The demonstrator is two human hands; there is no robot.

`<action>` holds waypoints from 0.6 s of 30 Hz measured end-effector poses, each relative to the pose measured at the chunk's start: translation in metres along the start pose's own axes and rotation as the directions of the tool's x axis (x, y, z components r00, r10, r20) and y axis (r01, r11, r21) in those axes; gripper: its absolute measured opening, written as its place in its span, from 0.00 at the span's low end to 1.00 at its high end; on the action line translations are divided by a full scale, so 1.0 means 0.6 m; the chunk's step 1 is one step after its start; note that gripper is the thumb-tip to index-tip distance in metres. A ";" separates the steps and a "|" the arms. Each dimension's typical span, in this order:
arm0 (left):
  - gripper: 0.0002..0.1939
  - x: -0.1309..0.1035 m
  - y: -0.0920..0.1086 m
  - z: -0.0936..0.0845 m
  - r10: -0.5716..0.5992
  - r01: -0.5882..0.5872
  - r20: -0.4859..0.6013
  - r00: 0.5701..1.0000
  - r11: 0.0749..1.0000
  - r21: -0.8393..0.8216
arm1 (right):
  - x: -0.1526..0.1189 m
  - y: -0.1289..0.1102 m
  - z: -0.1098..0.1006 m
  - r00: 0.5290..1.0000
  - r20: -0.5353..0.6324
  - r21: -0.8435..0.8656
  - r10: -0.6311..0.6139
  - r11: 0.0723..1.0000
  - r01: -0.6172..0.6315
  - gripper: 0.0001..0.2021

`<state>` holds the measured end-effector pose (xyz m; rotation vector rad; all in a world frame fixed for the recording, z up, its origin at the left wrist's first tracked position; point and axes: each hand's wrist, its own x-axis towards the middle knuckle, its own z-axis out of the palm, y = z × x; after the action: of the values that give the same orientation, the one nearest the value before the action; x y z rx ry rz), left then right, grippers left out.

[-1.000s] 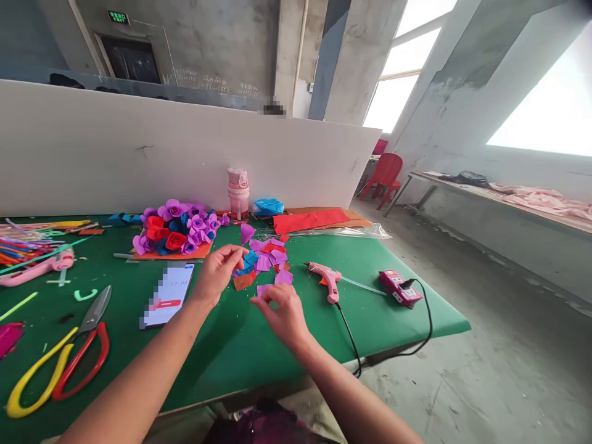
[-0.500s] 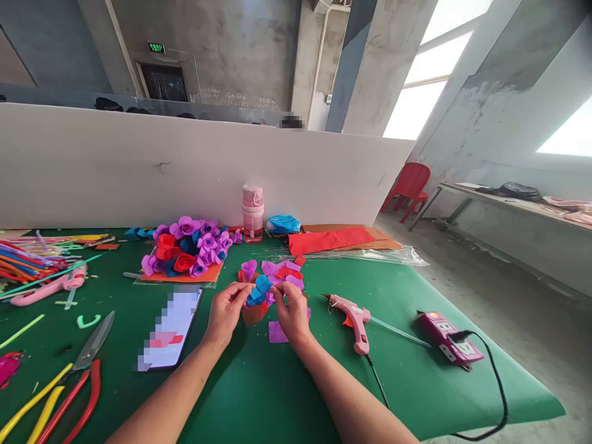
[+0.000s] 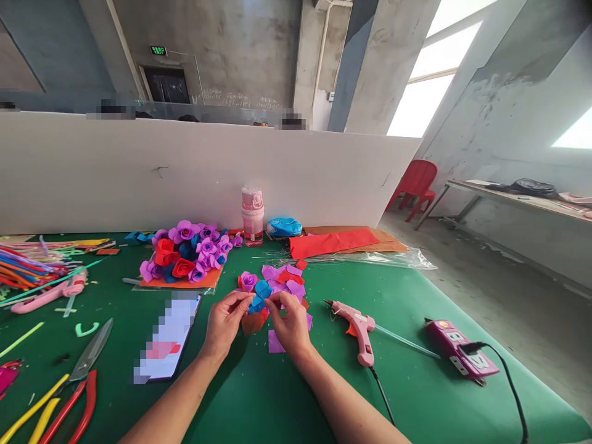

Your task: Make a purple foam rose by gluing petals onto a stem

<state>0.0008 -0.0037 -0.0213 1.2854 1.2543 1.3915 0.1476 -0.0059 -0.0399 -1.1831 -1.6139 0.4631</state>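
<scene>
My left hand and my right hand face each other over the table. Both pinch at blue paper petals between thumb and forefinger; the fingertips hide part of the paper. Whether the lower blue pieces are held or lie on the pile cannot be told. Around and under the fingers are cut petals in purple, red and brown. A purple paper rose sits just beyond my left fingertips. Part of a purple paper square shows beside my right hand.
Finished paper flowers are heaped at the back left, near a pink bottle. A phone and scissors lie left. On the right are a pink glue gun with its cord and a purple power strip.
My hands have shifted slightly, and the right fingertips have come closer to the left ones at the blue paper. The view has tilted a little.
</scene>
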 end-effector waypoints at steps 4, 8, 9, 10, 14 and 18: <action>0.12 0.002 0.001 -0.002 -0.025 0.024 -0.024 0.999 0.999 -0.032 | 0.015 0.014 -0.015 0.999 -0.032 -0.117 0.013 0.993 -0.017 0.09; 0.14 0.008 0.000 -0.007 -0.001 -0.005 -0.087 0.996 0.998 -0.067 | 0.035 0.041 -0.035 0.993 -0.043 -0.328 0.106 0.938 -0.114 0.10; 0.15 0.009 -0.001 -0.007 0.009 -0.016 -0.087 0.996 0.997 -0.077 | 0.037 0.046 -0.036 0.992 -0.020 -0.389 0.128 0.913 -0.126 0.11; 0.15 0.009 -0.002 -0.007 0.016 -0.023 -0.078 0.997 0.996 -0.087 | 0.039 0.050 -0.037 0.989 0.010 -0.448 0.147 0.885 -0.127 0.11; 0.14 0.007 -0.006 -0.005 0.029 -0.030 -0.011 1.000 0.997 -0.078 | 0.036 0.054 -0.027 0.972 0.127 -0.598 0.196 0.797 -0.083 0.14; 0.13 0.004 -0.010 -0.003 0.048 -0.047 0.023 0.999 0.998 -0.037 | 0.034 0.057 -0.019 0.963 0.152 -0.614 0.221 0.785 -0.083 0.08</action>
<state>-0.0018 -0.0005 -0.0269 1.3106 1.1837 1.4222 0.1738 0.0236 -0.0515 -1.8073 -1.9383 0.1719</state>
